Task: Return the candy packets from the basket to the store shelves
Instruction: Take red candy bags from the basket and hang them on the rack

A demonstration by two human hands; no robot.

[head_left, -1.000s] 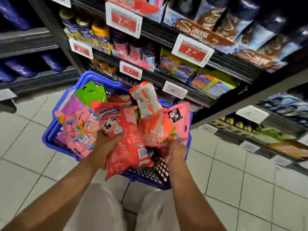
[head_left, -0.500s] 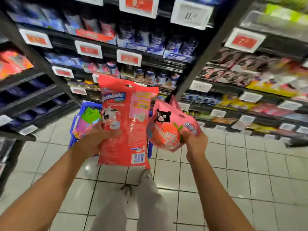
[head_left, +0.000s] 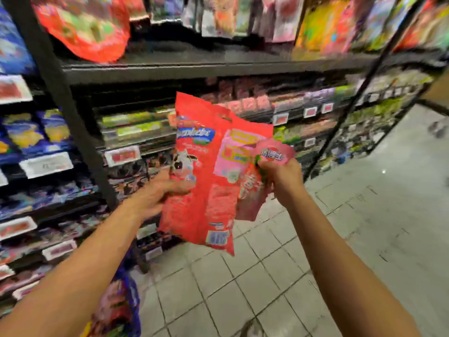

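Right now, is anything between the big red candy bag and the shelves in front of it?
Nothing visible blocks it. The left hand holds the big red candy bag up before the shelves; only the small pink packet, gripped by the right hand, sits beside it.

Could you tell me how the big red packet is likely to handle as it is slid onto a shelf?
The red packet is probably floppy: held at one edge by the left hand, it looks creased and bent. Its glossy film may be slippery. It seems light, since one hand holds it up.
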